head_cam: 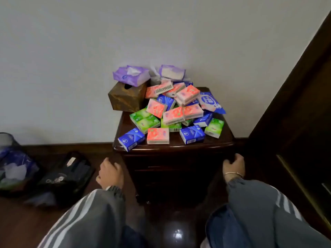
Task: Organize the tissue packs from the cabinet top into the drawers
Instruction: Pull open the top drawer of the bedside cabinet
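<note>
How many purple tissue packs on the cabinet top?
2. The first purple pack lies on the brown tissue box at back left. The second purple pack sits at the back of the pile, to its right. More may be hidden underneath.

Cabinet top was crowded: heap of tissue packs covered most of it, brown tissue box overhung far left corner, wall stood close behind. Bare wood only along near edge. Drawer fronts lay open to approach from near side. Dark wooden panel crowded the right; black bag and bin sat on floor left.
</note>
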